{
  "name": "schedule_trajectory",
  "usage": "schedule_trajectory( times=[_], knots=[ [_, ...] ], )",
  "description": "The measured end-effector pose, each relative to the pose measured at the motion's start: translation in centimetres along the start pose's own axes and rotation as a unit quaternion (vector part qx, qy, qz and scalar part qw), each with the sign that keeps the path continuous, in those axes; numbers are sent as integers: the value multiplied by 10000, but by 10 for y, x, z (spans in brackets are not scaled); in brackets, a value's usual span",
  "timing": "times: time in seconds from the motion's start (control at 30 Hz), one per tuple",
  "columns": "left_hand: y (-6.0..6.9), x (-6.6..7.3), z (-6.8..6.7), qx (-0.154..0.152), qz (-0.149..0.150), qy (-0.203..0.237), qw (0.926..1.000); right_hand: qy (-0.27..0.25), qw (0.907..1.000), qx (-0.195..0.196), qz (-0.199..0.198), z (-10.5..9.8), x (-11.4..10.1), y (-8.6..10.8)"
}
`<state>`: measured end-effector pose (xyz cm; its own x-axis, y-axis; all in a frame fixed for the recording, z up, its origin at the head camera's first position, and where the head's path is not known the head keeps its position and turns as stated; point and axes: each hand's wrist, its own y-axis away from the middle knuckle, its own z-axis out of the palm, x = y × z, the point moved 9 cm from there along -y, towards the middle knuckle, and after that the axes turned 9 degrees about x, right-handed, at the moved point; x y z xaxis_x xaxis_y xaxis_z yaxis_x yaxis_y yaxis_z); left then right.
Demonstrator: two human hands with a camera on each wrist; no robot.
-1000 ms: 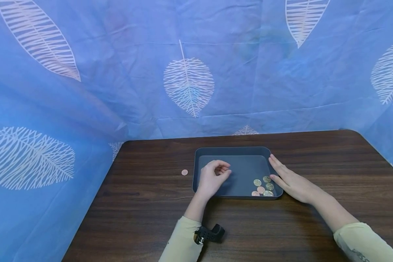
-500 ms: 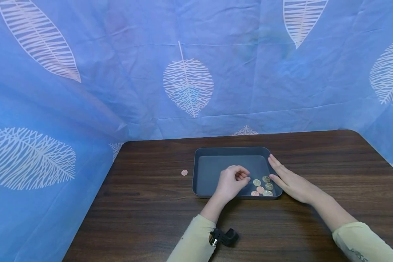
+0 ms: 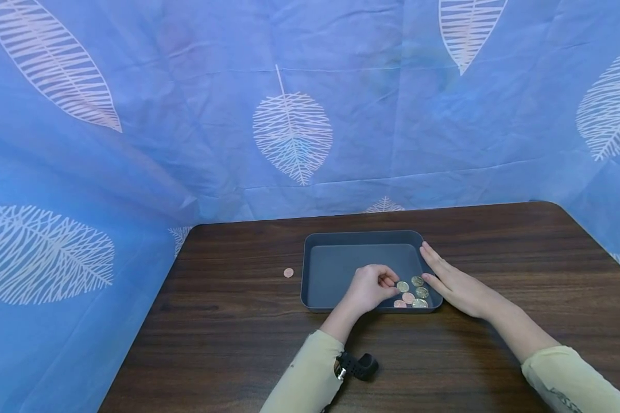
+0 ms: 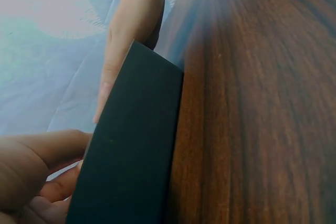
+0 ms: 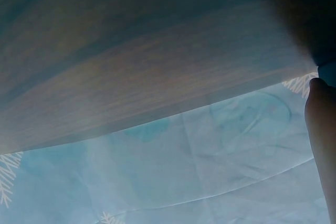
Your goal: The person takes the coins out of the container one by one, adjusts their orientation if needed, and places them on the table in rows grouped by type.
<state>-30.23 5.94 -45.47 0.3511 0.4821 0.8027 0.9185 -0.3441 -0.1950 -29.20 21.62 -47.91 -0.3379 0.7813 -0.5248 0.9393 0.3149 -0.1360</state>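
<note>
A dark grey tray (image 3: 361, 238) lies on the table, with several gold and copper coins in its near right corner. My left hand (image 3: 365, 287) is low over the tray. Its fingers are loosely bent, thumb and index tips apart, beside a gold coin (image 3: 403, 286); no held coin shows. In the left wrist view, the tray's side (image 4: 131, 140) partly hides this left hand (image 4: 31, 171). My right hand (image 3: 460, 287) has straight fingers resting against the tray's right rim. Little of the right hand (image 5: 323, 129) appears in the right wrist view.
A single copper coin (image 3: 288, 272) lies on the brown wood table (image 3: 227, 321), left of the tray. A blue cloth (image 3: 196, 115) with white leaf prints hangs behind and beside the table. A black strap (image 3: 361, 366) sticks out from the left wrist.
My left hand has moved right across the tray to the coins, with its fingertips now beside the gold one. My right hand has stayed on the rim. The head view has shifted slightly.
</note>
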Motion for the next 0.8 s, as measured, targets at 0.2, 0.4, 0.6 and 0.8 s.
schedule_trajectory(
  times=[0.2,0.4,0.6,0.8],
  knots=[
    [-1,-4,13,-525,-121,-369,9979,-47,10000,-10,-23,0,0,0],
    [-1,-6,21,-723,33,-823,9940,-57,10000,-6,-2,1,0,0],
    [-1,-5,23,-757,90,-989,9922,-91,10000,-15,35,0,0,0],
    [0,-6,24,-776,61,-1081,9911,-104,9999,-12,45,1,0,0]
  ],
)
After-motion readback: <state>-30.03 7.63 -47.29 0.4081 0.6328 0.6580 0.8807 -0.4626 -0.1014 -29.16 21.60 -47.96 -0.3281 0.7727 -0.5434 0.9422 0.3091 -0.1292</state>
